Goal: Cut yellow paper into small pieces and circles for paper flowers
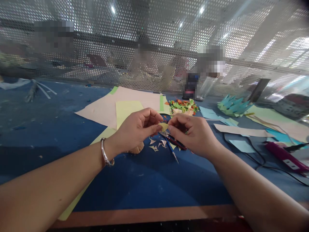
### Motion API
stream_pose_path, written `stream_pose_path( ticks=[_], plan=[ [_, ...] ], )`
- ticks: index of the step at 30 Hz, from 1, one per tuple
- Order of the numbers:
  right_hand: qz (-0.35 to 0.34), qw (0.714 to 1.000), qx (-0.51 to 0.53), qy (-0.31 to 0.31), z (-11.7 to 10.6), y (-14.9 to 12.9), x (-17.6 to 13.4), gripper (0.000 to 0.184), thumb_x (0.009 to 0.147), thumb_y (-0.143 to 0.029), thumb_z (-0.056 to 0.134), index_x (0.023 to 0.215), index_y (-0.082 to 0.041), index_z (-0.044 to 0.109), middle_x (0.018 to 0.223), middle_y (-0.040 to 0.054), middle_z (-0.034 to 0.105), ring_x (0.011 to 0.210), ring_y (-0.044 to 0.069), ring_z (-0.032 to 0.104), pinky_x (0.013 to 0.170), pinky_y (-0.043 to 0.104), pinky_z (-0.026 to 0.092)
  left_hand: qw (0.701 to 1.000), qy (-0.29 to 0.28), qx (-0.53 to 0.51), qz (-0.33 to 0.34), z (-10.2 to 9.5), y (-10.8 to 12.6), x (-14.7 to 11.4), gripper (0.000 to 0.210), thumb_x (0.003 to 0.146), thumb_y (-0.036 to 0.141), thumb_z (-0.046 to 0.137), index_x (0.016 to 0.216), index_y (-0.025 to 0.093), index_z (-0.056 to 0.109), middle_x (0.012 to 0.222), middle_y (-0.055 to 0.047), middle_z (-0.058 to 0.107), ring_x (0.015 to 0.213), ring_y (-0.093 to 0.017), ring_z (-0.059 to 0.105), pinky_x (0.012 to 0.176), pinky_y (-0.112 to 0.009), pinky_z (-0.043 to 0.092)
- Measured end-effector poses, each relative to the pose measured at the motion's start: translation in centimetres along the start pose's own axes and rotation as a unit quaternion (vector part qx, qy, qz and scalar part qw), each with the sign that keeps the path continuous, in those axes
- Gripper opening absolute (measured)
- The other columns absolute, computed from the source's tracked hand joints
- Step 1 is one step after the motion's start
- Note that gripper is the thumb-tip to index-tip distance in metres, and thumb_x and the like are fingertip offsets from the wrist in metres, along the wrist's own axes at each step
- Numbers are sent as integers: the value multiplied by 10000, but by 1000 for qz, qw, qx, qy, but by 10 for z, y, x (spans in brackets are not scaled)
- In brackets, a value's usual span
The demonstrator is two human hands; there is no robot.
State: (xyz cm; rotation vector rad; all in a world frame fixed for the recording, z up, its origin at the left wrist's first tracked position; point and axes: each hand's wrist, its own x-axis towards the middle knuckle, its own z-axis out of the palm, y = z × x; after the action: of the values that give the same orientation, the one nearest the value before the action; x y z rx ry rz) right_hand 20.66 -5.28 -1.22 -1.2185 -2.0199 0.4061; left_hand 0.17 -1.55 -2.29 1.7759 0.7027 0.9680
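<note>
Between my two hands is a small yellow paper piece (164, 127), raised above the table. My left hand (141, 124), with a silver bracelet (105, 153) on its wrist, pinches the piece's left end. The fingers of my right hand (190, 129) are closed at its right end. Just below lie scissors (175, 142) with dark red handles, partly hidden by my right hand. Near them are a thin blue pointed tool (172, 150) and several pale paper scraps (153, 148). A brownish round object (137, 149) shows partly beneath my left wrist.
Behind my hands lie large pale pink paper (98, 111), a yellow sheet (125, 109) and a heap of curled paper bits (184, 106). At right are blue spiky paper (234, 105), paper strips (238, 129), cables and a purple power strip (286, 157). A perforated metal screen (108, 61) stands behind.
</note>
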Motion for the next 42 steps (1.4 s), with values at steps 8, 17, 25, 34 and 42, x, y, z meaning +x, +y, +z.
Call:
stream_pose_path(
  ticks=[8, 17, 25, 34, 42],
  plan=[
    [7, 1000, 12, 2, 2, 1, 0, 135, 886, -287, 602, 787, -194, 606, 596, -19, 580, 508, 104, 500, 504, 232, 388, 999, -25, 33, 7, 5, -7, -3, 343, 845, 285, 711, 1146, 206, 565, 942, -42, 668, 879, -177, 641, 775, -304, 532],
    [-18, 1000, -20, 6, 3, 0, -2, 111, 877, -263, 603, 794, -194, 628, 605, -19, 595, 513, 98, 498, 501, 219, 377, 998, 5, 64, 1, 4, -6, -3, 299, 849, 280, 706, 1113, 221, 578, 891, -21, 681, 811, -164, 664, 703, -271, 524],
    [-75, 991, -105, 48, 3, 1, -2, 79, 859, -213, 603, 792, -192, 641, 655, -15, 623, 561, 102, 515, 582, 236, 394, 995, 65, -36, -62, 8, 1, -3, 282, 803, 226, 749, 1027, 192, 582, 846, -17, 716, 818, -175, 722, 819, -335, 567],
    [-106, 983, -140, 45, 5, 2, -2, 81, 879, -201, 580, 817, -184, 631, 709, -9, 637, 564, 92, 507, 585, 232, 371, 984, 116, -122, -52, 12, 3, -4, 253, 815, 311, 768, 960, 140, 650, 928, -45, 715, 894, -173, 702, 880, -330, 571],
    [-122, 980, -152, 46, 5, 3, -2, 66, 866, -178, 584, 816, -177, 626, 713, -9, 627, 609, 104, 533, 595, 236, 354, 988, 103, -105, -46, 10, 4, -5, 248, 798, 336, 790, 923, 144, 696, 923, -51, 709, 906, -184, 683, 886, -333, 552]
  ],
)
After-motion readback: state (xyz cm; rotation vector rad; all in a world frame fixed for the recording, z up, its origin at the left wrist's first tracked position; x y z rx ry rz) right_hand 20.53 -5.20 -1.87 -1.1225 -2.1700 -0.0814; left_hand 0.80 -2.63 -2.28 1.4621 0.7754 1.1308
